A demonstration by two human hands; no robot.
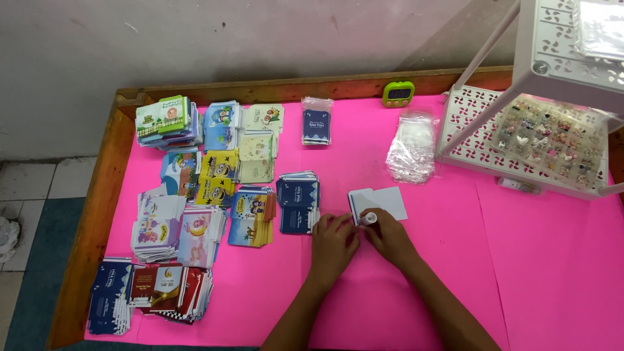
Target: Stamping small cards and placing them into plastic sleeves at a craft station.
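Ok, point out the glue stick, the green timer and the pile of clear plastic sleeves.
glue stick (pixel 368 218), head view, on its white cap end.
green timer (pixel 398 93), head view, on the middle of its dark screen.
pile of clear plastic sleeves (pixel 411 148), head view, on the middle of the pile.

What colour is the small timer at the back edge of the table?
The timer is light green with a dark screen; the head view shows it.

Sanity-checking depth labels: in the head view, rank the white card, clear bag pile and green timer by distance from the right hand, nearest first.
From the right hand:
1. White card, just above the hand, under the fingertips.
2. Clear bag pile, farther up, slightly right.
3. Green timer, at the table's far edge.
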